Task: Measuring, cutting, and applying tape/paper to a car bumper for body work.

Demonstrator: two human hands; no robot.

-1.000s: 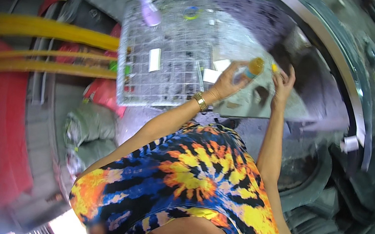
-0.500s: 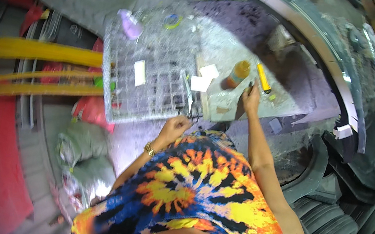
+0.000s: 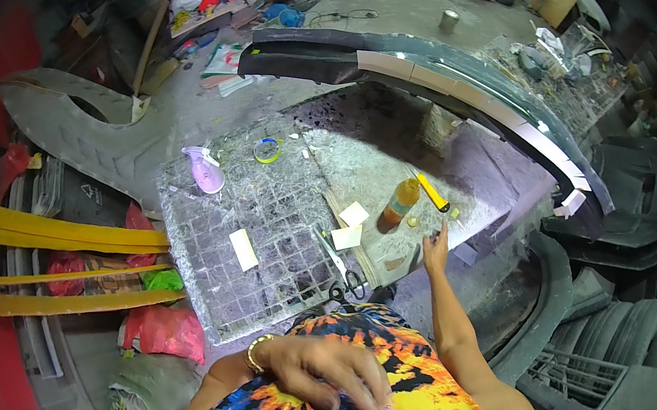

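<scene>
The left hand [image 3: 330,372] has risen, fingers loosely spread, bodyward of the bottle [image 3: 400,205]; right of it, the right hand [image 3: 434,253] (I can't tell its grip).

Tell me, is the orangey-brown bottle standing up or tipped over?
Standing up: the bottle has its wide base on the pale board and its narrower neck uppermost. I can't tell whether it's capped.

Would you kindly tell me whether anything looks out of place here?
Two things stand out: the black-handled scissors lie right at the near edge of the table, where a knock might drop them, and the white piece at the right end of the curved panel juts out of line.
</scene>
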